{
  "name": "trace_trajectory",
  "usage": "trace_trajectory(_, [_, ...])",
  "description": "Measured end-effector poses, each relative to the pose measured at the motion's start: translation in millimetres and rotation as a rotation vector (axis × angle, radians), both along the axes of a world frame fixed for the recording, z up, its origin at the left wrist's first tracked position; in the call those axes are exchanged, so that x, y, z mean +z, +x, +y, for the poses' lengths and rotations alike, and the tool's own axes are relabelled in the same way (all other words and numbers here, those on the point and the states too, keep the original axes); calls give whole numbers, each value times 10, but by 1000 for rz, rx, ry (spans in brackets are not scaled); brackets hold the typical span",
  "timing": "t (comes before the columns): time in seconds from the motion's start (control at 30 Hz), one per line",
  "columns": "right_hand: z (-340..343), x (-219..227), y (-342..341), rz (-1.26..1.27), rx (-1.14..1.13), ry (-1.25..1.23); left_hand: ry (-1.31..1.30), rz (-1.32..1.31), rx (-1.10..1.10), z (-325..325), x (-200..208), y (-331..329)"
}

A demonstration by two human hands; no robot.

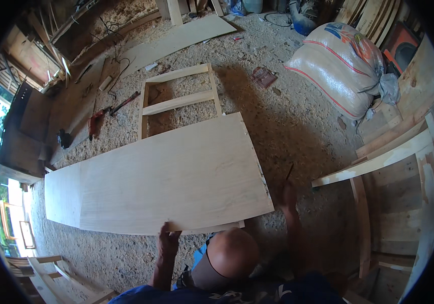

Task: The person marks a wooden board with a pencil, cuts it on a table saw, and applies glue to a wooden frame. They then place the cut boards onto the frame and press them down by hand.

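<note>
A large pale plywood sheet (171,177) lies in front of me over a wooden frame (176,107), whose far end with a crossbar sticks out beyond the sheet. My left hand (169,238) is closed on the sheet's near edge, with fingertips on its top face. Off the sheet's right end, over the floor, my right hand (289,196) is closed round a thin dark stick that looks like a pencil (291,171). Its fingers are in shadow. My bent knee (233,251) is close to the near edge. A second board shows slightly beneath that edge.
Wood shavings cover the floor (257,131). A red power tool (95,121) with a cord lies beyond the sheet at left. Stuffed white sacks (336,68) stand at far right. Wooden frames lean at right (379,167) and lower left (50,278). A long board (186,40) lies at the back.
</note>
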State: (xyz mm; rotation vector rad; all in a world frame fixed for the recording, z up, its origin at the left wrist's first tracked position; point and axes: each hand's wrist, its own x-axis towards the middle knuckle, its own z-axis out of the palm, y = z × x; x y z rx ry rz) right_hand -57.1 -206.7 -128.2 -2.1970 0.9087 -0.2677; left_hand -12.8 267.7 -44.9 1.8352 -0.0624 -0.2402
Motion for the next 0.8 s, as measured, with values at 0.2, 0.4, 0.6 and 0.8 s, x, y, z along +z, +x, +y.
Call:
trace_trajectory(0.2, [-89,-330,-604,117,249,-296,229,-257,-147,-169,1202,682])
trace_trajectory(0.4, [-308,799,-964,187,194,-147,-461,180,130,-502,2172,1892])
trace_trajectory(0.6, [-273,3659,-1123,-20,247,-98,-659,317,331,-1105,4102,1588])
trace_trajectory(0.8, [-286,6153,-1147,66,104,265,-774,381,386,-1189,5474,1570])
